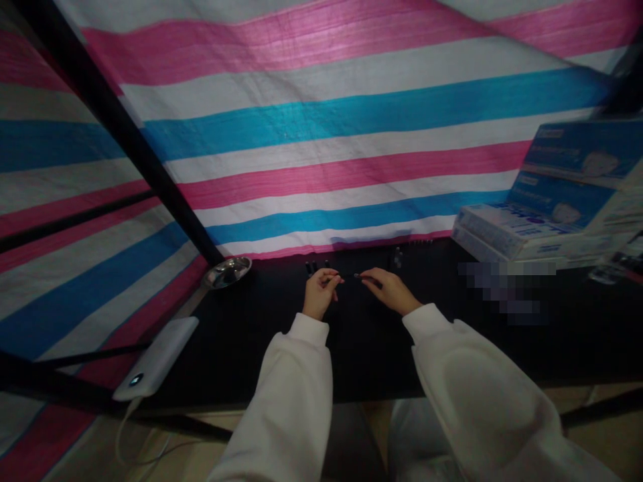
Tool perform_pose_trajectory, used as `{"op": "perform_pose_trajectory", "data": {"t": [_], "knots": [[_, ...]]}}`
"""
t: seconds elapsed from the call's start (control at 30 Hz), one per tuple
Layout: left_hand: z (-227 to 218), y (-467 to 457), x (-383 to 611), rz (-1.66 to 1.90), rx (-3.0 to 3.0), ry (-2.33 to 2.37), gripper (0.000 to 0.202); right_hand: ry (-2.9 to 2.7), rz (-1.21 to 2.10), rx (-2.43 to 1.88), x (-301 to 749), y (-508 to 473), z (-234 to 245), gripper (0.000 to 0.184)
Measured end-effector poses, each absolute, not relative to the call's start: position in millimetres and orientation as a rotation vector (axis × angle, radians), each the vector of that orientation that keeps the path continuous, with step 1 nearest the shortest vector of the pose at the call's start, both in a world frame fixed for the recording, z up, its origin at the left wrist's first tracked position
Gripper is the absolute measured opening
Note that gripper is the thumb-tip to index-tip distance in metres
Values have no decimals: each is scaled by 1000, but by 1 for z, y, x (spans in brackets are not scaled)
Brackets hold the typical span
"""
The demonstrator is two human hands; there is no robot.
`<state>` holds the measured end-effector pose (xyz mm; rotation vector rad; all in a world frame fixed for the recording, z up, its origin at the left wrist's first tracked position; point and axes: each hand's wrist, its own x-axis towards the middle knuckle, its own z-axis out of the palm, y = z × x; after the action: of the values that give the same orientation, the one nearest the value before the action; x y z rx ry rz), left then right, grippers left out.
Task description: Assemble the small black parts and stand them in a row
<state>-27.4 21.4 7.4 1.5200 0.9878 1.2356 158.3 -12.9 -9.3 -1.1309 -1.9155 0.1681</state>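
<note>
I see both arms in white sleeves reaching straight forward over the black tabletop (362, 348), forearms nearly parallel, wrists low. My left hand (320, 292) is curled, knuckles up, its fingertips pinched on one end of a thin dark rod (351, 275). My right hand (390, 290) lies flatter, palm down, thumb and forefinger closed on the rod's other end. The rod spans the gap between the two hands, just above the table.

Just beyond the left hand stand a few small dark cylinders (312, 266); I cannot make out what they are. Further out to its left sits a round shiny metal dish (228, 272), and nearer my left elbow a white slab-shaped power bank (158, 355). Well off to the right of the right hand are stacked blue-and-white cardboard boxes (545, 214).
</note>
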Motion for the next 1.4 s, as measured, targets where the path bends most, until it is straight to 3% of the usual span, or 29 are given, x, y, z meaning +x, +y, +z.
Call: {"op": "perform_pose_trajectory", "data": {"t": [0.57, 1.4], "knots": [[10, 14, -23, 1182, 1581, 959, 31, -1862, 3, -1119, 161, -10, -12, 28], [7, 5, -16, 1108, 1492, 951, 36, -1801, 274, -1086, 145, -20, -7, 51]]}}
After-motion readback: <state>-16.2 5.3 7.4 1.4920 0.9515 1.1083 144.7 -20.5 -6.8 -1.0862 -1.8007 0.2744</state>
